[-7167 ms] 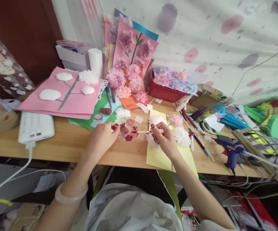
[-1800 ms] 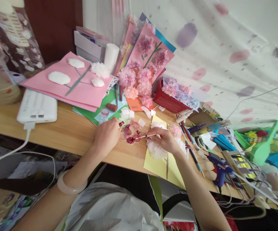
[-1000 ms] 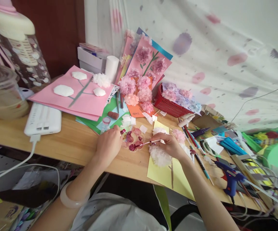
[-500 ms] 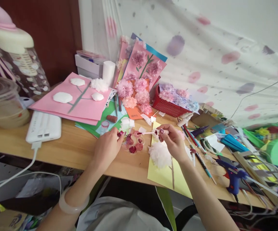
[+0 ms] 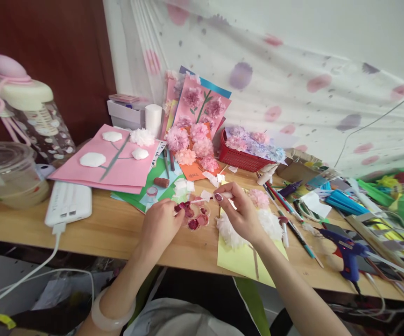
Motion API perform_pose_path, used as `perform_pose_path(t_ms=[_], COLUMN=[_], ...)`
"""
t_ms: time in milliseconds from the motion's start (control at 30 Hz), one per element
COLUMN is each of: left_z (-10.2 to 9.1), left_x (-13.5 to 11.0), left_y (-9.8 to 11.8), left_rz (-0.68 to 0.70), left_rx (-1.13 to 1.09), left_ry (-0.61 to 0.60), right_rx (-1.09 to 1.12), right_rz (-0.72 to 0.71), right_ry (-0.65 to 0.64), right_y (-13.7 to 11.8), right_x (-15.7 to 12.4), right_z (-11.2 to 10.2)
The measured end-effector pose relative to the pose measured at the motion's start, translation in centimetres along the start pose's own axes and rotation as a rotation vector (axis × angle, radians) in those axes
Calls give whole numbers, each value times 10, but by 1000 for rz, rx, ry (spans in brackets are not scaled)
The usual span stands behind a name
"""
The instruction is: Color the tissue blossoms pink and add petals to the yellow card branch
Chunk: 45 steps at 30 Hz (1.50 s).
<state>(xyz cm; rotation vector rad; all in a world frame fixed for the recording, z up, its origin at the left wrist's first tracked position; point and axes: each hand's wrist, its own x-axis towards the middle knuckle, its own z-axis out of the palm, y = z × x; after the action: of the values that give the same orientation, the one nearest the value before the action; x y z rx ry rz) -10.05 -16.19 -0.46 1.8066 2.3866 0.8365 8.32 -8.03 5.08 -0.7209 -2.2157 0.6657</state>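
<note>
My right hand (image 5: 239,213) pinches a thin paintbrush (image 5: 223,196) and holds it level, tip pointing left above a small clear palette (image 5: 195,216) with dark red paint wells. My left hand (image 5: 160,226) rests curled on the table, fingertips on the palette's left edge. Under my right hand lies a yellow card (image 5: 241,256) carrying white tissue flowers (image 5: 270,224) and a pink one (image 5: 258,198).
A pink card with white pads (image 5: 112,157), a power bank (image 5: 69,203), a plastic cup (image 5: 10,176) and a bottle (image 5: 30,116) stand left. Finished flower cards (image 5: 198,116) and a red basket (image 5: 241,158) are behind. Pens (image 5: 286,205) and a blue glue gun (image 5: 345,247) lie right.
My right hand has lifted the brush out of the lower paint well and now holds it above the palette's far side. My left hand stays at the palette. The view has tilted.
</note>
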Motion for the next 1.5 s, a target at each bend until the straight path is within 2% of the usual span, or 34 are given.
perform_pose_path(t_ms=[100, 200, 333, 467, 567, 667, 700, 800, 833, 933, 1033, 1133, 1233, 1267, 1333, 1367, 1467, 1500], left_z=[0, -2, -6, -7, -7, -9, -9, -10, -10, -10, -11, -11, -10, -10, -10, -11, -14, -15], left_x=[-2, -5, -9, -10, -10, -11, -11, -13, -14, -15, -13, -12, -13, -14, -15, -15, -14, -12], left_y=[4, 10, 18, 21, 21, 20, 20, 20, 20, 21, 21, 20, 20, 21, 24, 25, 25, 22], left_rz=[22, 26, 56, 40, 61, 36, 35, 81, 80, 52, 78, 62, 97, 105, 97, 98, 103, 89], left_rx=[-25, -61, -137, -134, -154, -111, -113, -161, -147, -78, -108, -88, -116, -118, -106, -110, -111, -82], left_ry=[-13, -48, -80, -80, -117, -124, -133, -153, -149, -171, -200, -193, -223, -214, -189, -194, -270, -289], right_rx=[-6, 34, 85, 117, 108, 164, 176, 209, 227, 234, 196, 223, 254, 258, 256, 254, 282, 287], right_rz=[-23, -23, -73, -13, -57, 83, 107, 102, 116, 130, 96, 170, 131, 126, 172, 187, 142, 159], right_ry=[-38, -30, -178, -42, -99, 67, 76, -84, -94, -29, -59, 59, -100, -88, 97, 125, -56, -13], right_y=[-5, -14, -22, -22, -19, -17, -17, -19, -19, -22, -21, -18, -16, -16, -17, -17, -14, -11], right_x=[1, 1, -2, -3, -3, -5, -6, -10, -10, -10, -9, -9, -12, -13, -14, -15, -16, -16], right_z=[1, 11, 27, 32, 33, 38, 39, 43, 43, 42, 40, 41, 43, 44, 45, 46, 43, 39])
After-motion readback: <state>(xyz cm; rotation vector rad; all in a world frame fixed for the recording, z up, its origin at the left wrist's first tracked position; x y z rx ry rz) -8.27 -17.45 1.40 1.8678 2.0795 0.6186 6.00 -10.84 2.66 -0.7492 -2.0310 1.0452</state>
